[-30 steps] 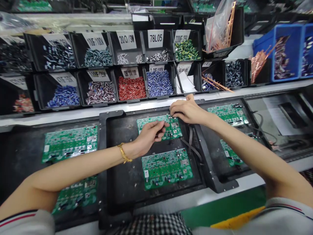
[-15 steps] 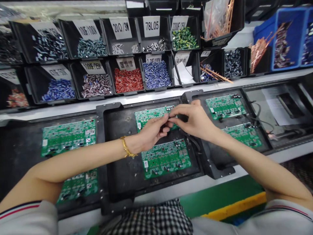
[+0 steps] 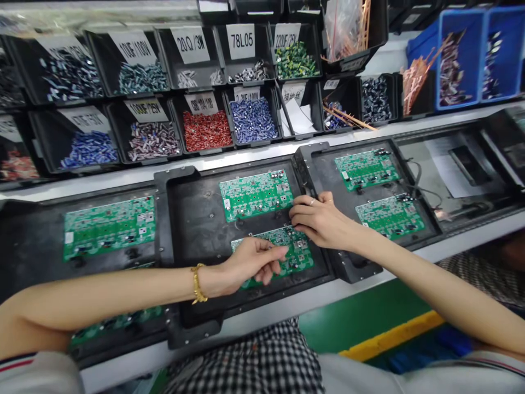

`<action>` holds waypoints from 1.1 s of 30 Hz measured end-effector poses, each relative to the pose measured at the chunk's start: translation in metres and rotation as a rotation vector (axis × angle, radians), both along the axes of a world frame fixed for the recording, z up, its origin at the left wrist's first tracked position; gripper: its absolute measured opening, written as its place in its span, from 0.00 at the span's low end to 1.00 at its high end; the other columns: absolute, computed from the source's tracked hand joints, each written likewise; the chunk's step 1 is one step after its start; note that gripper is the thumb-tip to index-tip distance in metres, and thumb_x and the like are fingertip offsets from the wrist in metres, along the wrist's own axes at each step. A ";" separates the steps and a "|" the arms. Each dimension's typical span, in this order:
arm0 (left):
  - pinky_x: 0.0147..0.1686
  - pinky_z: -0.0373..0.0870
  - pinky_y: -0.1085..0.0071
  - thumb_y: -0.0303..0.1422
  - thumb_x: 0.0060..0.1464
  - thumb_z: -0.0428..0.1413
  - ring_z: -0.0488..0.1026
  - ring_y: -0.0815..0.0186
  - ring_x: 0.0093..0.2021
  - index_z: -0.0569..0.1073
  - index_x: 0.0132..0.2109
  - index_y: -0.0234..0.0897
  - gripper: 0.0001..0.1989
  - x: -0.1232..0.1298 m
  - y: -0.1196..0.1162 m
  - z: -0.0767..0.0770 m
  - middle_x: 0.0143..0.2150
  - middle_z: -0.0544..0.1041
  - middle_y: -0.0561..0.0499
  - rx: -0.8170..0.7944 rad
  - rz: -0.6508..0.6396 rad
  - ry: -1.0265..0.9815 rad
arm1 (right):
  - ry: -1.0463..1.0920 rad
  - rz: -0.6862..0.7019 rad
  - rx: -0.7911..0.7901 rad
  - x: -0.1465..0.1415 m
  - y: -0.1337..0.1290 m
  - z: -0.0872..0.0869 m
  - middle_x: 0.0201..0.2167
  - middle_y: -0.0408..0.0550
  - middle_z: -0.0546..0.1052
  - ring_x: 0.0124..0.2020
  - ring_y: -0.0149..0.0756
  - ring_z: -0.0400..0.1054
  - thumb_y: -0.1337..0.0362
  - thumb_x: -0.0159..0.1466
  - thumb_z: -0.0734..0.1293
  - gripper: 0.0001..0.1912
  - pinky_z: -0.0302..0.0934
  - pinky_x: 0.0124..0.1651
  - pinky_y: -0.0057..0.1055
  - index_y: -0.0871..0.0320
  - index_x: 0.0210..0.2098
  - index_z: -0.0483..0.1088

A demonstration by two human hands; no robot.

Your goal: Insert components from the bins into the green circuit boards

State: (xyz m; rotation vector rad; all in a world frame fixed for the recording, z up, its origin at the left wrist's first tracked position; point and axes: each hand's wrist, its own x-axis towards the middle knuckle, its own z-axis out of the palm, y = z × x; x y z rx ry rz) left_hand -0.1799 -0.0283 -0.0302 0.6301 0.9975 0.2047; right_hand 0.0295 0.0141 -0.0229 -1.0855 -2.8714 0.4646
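Two green circuit boards lie in a black tray [image 3: 197, 235] in front of me: an upper circuit board [image 3: 256, 191] and a lower circuit board [image 3: 302, 261]. Over the left half of the lower board is my left hand [image 3: 256, 260], its fingers curled in and thumb against the index finger; anything between them is too small to make out. My right hand [image 3: 318, 219] is closed, fingertips together between the two boards near their right ends. Whatever it pinches is hidden. Small components stand on both boards.
Behind the trays stand rows of labelled black bins with loose components, such as red parts [image 3: 207, 130] and blue parts [image 3: 254, 120]. A left tray holds a circuit board [image 3: 109, 227]; a right tray holds a circuit board [image 3: 367, 167]. Blue bins [image 3: 461, 60] stand far right.
My hands, together over the upper board before, have parted and come down toward me. The left is now over the lower board, and the upper board is uncovered. The view has shifted slightly.
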 end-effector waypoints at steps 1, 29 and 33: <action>0.15 0.49 0.80 0.43 0.49 0.59 0.57 0.79 0.15 0.71 0.27 0.28 0.18 0.000 0.001 0.000 0.17 0.65 0.56 0.040 0.017 0.007 | 0.003 0.001 0.008 0.000 0.000 0.000 0.37 0.46 0.76 0.49 0.38 0.60 0.72 0.62 0.57 0.09 0.38 0.38 0.36 0.59 0.30 0.67; 0.22 0.49 0.79 0.33 0.52 0.58 0.57 0.80 0.21 0.72 0.32 0.25 0.11 0.004 0.014 0.002 0.28 0.68 0.51 -0.069 0.276 -0.079 | 0.001 -0.018 -0.010 0.001 0.001 0.001 0.37 0.41 0.77 0.49 0.37 0.61 0.72 0.64 0.57 0.12 0.36 0.37 0.37 0.56 0.31 0.70; 0.22 0.47 0.78 0.38 0.49 0.60 0.57 0.78 0.21 0.72 0.34 0.24 0.16 0.004 0.011 -0.002 0.27 0.67 0.51 -0.071 0.254 -0.112 | -0.018 0.028 -0.015 0.002 0.003 0.001 0.36 0.40 0.78 0.50 0.38 0.60 0.74 0.63 0.57 0.13 0.36 0.37 0.36 0.55 0.30 0.70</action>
